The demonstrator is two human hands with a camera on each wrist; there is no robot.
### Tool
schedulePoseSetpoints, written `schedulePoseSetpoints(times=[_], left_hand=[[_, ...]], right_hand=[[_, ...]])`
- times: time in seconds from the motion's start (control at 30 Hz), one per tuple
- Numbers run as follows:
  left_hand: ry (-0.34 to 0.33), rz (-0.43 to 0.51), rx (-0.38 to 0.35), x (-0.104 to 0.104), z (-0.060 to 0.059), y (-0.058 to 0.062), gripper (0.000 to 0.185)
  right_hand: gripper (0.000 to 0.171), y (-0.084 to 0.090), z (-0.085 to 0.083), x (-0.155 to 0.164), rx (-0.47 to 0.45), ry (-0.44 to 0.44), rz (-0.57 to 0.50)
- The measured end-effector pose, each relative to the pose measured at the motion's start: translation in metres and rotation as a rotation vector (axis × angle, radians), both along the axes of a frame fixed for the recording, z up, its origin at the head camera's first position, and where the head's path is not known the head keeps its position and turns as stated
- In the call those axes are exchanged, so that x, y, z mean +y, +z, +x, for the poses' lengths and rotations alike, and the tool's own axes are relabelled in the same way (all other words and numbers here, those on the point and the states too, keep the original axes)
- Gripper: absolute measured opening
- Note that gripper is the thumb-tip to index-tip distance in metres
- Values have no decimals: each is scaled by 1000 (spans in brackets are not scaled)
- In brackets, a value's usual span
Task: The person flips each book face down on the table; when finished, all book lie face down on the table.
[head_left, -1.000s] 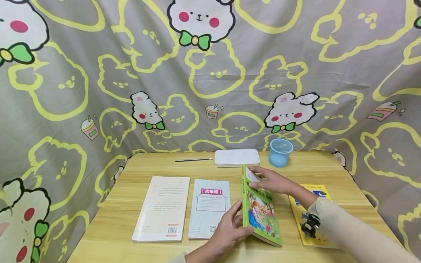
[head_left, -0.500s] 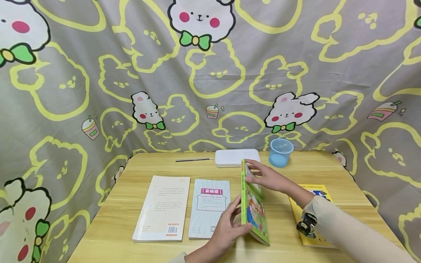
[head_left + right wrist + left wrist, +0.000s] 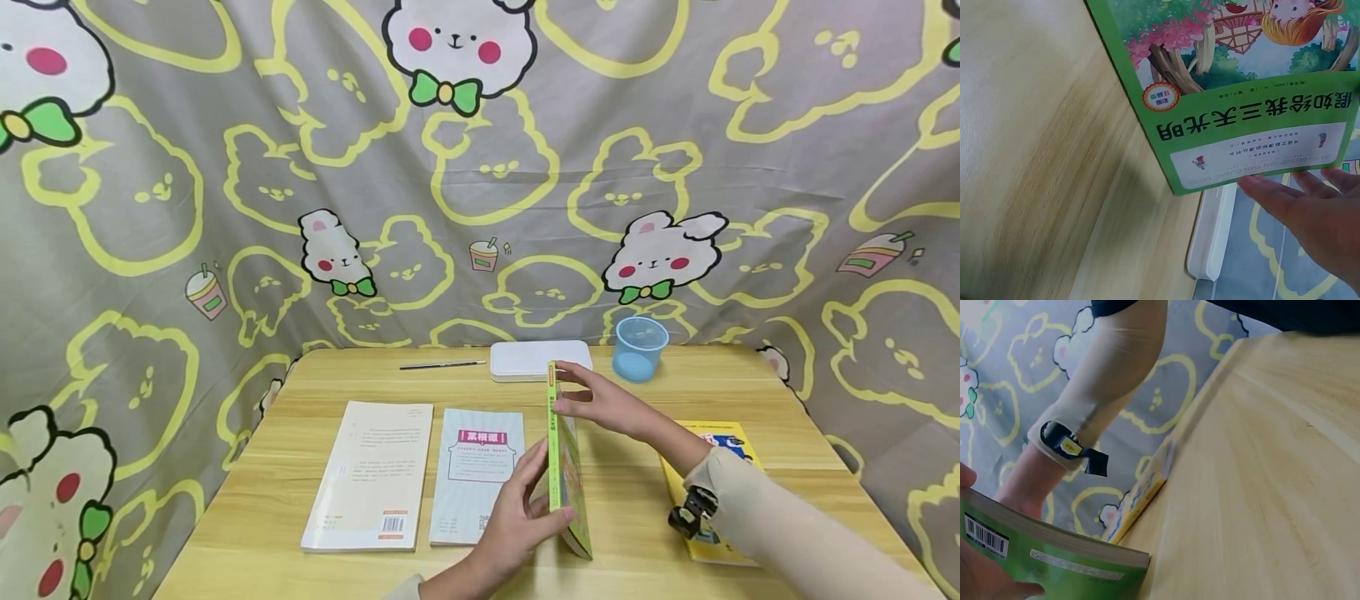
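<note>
A green picture-cover book (image 3: pixel 555 475) stands almost on edge over the right middle of the table, spine up. My left hand (image 3: pixel 510 521) grips its near end, thumb on the right cover and fingers on the left one. At the far end my right hand (image 3: pixel 611 408) holds the book by its top edge. In the right wrist view, the front cover (image 3: pixel 1241 125) shows a title and a drawn girl. The left wrist view shows the green back cover (image 3: pixel 1079 569) with a barcode. Left of the book lies a pale blue book (image 3: pixel 477 475), its right edge close to my left fingers.
A cream book (image 3: pixel 371 475) lies at the left and a yellow book (image 3: pixel 708 533) at the right, partly under my right forearm. Along the back are a thin dark brush or pencil (image 3: pixel 442 365), a white case (image 3: pixel 540 360) and a blue cup (image 3: pixel 640 350). A patterned curtain surrounds the table.
The green book has turned from leaning with its front cover visible to nearly upright on edge, its lower edge swinging left. My right hand has shifted slightly left with it.
</note>
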State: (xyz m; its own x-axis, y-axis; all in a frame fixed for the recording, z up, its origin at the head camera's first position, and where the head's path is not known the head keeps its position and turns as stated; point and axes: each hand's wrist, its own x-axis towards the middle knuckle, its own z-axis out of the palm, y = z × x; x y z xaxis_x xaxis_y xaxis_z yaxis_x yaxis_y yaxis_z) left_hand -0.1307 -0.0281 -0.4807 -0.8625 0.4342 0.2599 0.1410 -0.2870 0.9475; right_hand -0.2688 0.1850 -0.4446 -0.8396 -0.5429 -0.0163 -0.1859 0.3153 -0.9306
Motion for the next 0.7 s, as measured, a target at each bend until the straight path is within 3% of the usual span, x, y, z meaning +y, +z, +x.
schedulePoseSetpoints(times=[0.3, 0.7], left_hand=[[47, -100, 25, -3, -1, 5, 84], [104, -253, 23, -3, 3, 12, 87]], right_hand=[[87, 1, -1, -4, -7, -30, -23], [84, -1, 2, 2, -19, 18, -83]])
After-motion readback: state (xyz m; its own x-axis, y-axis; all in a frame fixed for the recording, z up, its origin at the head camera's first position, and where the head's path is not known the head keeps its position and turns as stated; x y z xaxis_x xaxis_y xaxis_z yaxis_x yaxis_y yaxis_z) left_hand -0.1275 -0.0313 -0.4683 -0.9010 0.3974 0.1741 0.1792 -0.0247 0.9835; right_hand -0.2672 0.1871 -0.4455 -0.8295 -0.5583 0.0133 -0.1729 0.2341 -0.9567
